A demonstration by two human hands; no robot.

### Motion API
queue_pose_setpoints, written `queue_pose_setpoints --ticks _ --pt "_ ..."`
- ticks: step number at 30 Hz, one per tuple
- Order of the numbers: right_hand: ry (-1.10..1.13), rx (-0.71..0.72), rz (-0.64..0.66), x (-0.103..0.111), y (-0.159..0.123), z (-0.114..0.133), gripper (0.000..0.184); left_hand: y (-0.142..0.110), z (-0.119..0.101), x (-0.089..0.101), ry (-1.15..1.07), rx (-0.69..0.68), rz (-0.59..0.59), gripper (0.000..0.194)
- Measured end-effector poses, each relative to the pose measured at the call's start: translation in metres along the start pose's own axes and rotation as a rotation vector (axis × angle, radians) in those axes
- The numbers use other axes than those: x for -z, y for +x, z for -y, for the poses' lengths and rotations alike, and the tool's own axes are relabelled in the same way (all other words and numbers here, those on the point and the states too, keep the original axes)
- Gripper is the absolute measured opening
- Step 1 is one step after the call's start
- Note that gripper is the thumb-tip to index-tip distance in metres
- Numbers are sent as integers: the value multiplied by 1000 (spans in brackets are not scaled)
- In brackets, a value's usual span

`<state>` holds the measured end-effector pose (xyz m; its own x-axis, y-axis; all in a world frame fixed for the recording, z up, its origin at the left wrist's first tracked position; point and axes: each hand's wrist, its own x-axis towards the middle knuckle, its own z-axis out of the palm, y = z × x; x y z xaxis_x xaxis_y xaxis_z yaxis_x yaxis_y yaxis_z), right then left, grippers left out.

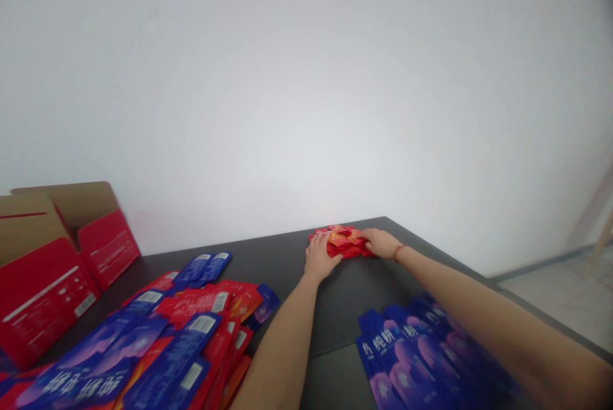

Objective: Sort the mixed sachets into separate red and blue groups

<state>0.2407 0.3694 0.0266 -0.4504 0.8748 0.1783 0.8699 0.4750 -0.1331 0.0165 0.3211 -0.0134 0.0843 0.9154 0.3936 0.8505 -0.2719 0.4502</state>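
A small stack of red pouches with orange patches [345,242] lies near the far edge of the dark table, close to the wall. At the stack's left end is my left hand [322,258], its fingers over the pouches and the thumb toward the near side. My right hand [382,244], with a thin red band at the wrist, grips the right end, its fingertips curled onto the pouches and partly hidden. Nearer to me, under my right forearm, a fanned row of blue pouches with purple round prints [407,352] rests on the table.
On the left lies a loose, overlapping heap of blue and red pouches [158,333]. Behind it stand open red cardboard boxes [43,295] with brown flaps. A white wall [306,91] borders the table's [268,250] back edge; floor [565,288] shows at right.
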Motion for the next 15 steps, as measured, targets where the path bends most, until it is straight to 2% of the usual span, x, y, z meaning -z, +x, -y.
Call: queue_pose_setpoints --ticks 4,7,11,15 --pt "50 -97 -49 2 18 3 28 1 1 -1 0 1 -1 78" --pt "85 -207 -60 1 37 2 30 1 0 -2 -3 10 -4 76" --pt "123 -320 18 -1 54 0 31 0 0 -1 -1 7 0 72" --pt "155 -401 80 -2 59 -3 30 0 -1 0 4 -3 22 66"
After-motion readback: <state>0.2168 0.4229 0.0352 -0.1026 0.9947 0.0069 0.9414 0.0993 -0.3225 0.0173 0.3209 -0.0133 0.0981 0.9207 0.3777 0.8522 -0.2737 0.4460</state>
